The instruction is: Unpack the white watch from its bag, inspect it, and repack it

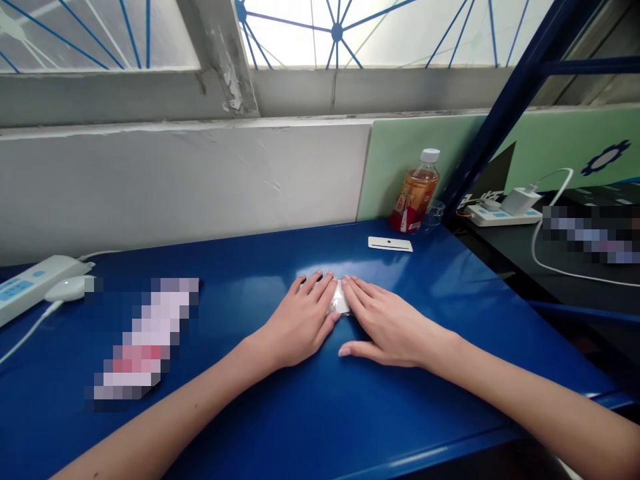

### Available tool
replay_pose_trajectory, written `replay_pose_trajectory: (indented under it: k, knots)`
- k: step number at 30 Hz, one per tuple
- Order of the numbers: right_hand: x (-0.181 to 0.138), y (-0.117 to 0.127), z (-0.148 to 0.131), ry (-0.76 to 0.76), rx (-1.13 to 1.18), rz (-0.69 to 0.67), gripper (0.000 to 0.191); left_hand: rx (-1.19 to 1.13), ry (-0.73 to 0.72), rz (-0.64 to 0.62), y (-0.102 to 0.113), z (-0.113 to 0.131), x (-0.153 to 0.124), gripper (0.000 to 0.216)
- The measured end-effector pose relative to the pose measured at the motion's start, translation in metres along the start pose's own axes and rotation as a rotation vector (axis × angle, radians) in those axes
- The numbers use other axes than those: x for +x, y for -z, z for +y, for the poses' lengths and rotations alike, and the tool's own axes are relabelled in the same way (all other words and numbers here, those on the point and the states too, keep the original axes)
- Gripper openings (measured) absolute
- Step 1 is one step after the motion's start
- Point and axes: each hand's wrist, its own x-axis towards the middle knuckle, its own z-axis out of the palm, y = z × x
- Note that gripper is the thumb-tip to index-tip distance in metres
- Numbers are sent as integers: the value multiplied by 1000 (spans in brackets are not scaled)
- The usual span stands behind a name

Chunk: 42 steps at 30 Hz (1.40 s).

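Both of my hands lie flat on the blue tabletop (300, 420), palms down, on either side of a small white item (341, 298) that looks like a thin, shiny packet. My left hand (305, 320) covers its left part with outstretched fingers. The fingertips of my right hand (385, 323) rest on its right edge, and the thumb is spread away toward the left. Only the middle strip of the packet shows between the hands; the rest is hidden beneath the fingers.
A white card-like piece (390, 244) lies beyond my right hand. Behind it stands a drink bottle (415, 193) with a white cap. To the left are a blurred-out flat object (150, 340) and a white power strip (43, 283). A blue post (505, 93) rises at the right.
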Motion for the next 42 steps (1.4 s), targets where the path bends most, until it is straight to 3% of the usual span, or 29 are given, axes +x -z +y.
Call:
replay_pose_trajectory:
  k: [6, 13, 20, 25, 32, 37, 42]
  knots:
    - [0, 7, 11, 19, 105, 13, 77, -88, 16, 14, 0, -3, -1, 60]
    - [6, 5, 46, -49, 189, 203, 37, -205, 34, 37, 1, -5, -1, 56]
    - [5, 1, 55, 135, 323, 326, 30, -387, -85, 153, 3, -5, -6, 52]
    - [3, 9, 62, 176, 427, 444, 18, -449, -67, 230, 3, -6, -9, 58]
    - [3, 25, 58, -149, 749, 673, 11, -582, 3, 388, -3, -12, -12, 57]
    - [9, 13, 60, -315, 900, 602, 19, -519, 75, 422, 0, -8, -10, 54]
    - [15, -5, 56, -405, 857, 508, 24, -383, -11, 346, 3, -4, -8, 78]
